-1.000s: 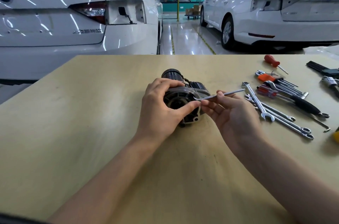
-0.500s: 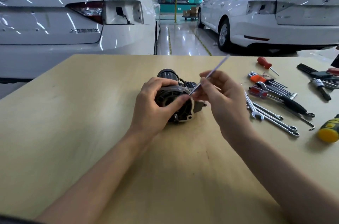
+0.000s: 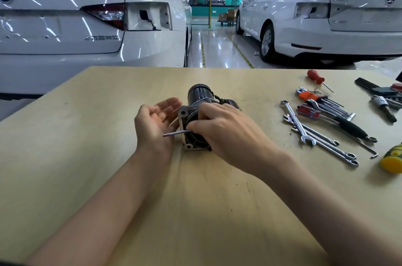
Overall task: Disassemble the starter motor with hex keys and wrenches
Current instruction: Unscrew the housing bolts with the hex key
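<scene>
Near the middle of the frame, on the pale wooden bench [image 3: 87,157], the starter motor [image 3: 196,113] lies on its side, its long axis running from the lower centre up toward the top of the frame. Its grey flanged end faces down-frame and slightly left; its black cylindrical end points up-frame toward the cars.

Over the motor's right flank lies the right hand [image 3: 226,133], covering much of the housing, with its fingers curled around a thin metal hex key [image 3: 175,133]. Only the key's straight tip shows, poking out leftward across the flange; the rest is hidden under the fingers. Just left of the flange the left hand [image 3: 155,123] is held palm up with its fingers relaxed and spread, holding nothing; whether it touches the motor is unclear.

At the right of the frame lie combination wrenches [image 3: 317,137], a red-handled screwdriver [image 3: 315,76], an orange-holdered key set [image 3: 309,97] and a yellow handle [image 3: 392,160] cut off by the edge. Two white cars [image 3: 65,26] fill the upper frame.
</scene>
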### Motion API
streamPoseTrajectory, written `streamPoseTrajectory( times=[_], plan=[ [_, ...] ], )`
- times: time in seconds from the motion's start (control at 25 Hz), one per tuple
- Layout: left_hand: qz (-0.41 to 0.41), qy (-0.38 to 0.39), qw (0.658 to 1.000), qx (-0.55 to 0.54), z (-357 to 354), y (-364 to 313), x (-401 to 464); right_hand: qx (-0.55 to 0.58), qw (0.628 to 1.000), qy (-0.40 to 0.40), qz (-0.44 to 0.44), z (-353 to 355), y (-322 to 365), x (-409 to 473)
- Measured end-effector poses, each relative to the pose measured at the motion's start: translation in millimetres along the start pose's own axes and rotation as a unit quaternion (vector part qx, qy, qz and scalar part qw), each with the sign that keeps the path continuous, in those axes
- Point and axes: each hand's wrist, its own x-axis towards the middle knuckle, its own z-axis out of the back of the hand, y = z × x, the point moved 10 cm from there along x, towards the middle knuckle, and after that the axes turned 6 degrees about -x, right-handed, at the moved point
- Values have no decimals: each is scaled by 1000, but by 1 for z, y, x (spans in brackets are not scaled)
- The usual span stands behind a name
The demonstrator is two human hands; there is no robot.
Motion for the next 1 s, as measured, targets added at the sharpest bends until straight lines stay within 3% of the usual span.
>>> streamPoseTrajectory(
  times=[0.12,0.2,0.24,0.32,0.44,0.56,0.64,0.72,1.0],
  plan=[
    [27,42,997,-57,-8,2,-2,52,997,-64,-15,15,-3,-8],
    [35,73,994,-69,-15,-2,-3,199,959,-177,-102,33,-25,-24],
    [19,88,995,-34,-19,-6,-6,286,914,-232,-170,37,-43,-35],
    [-58,121,984,119,-34,-12,-16,446,786,-280,-322,20,-75,-57],
    [-183,174,903,347,-57,-12,-38,581,607,-274,-468,-17,-93,-80],
    [-263,175,832,456,-62,-13,-45,646,497,-282,-506,-35,-92,-87],
    [-296,168,805,486,-64,-15,-47,665,467,-285,-508,-40,-89,-86],
    [-316,158,792,498,-66,-17,-48,671,460,-283,-508,-42,-87,-86],
    [-316,154,797,492,-68,-18,-50,693,437,-294,-493,-40,-87,-84]
  ],
)
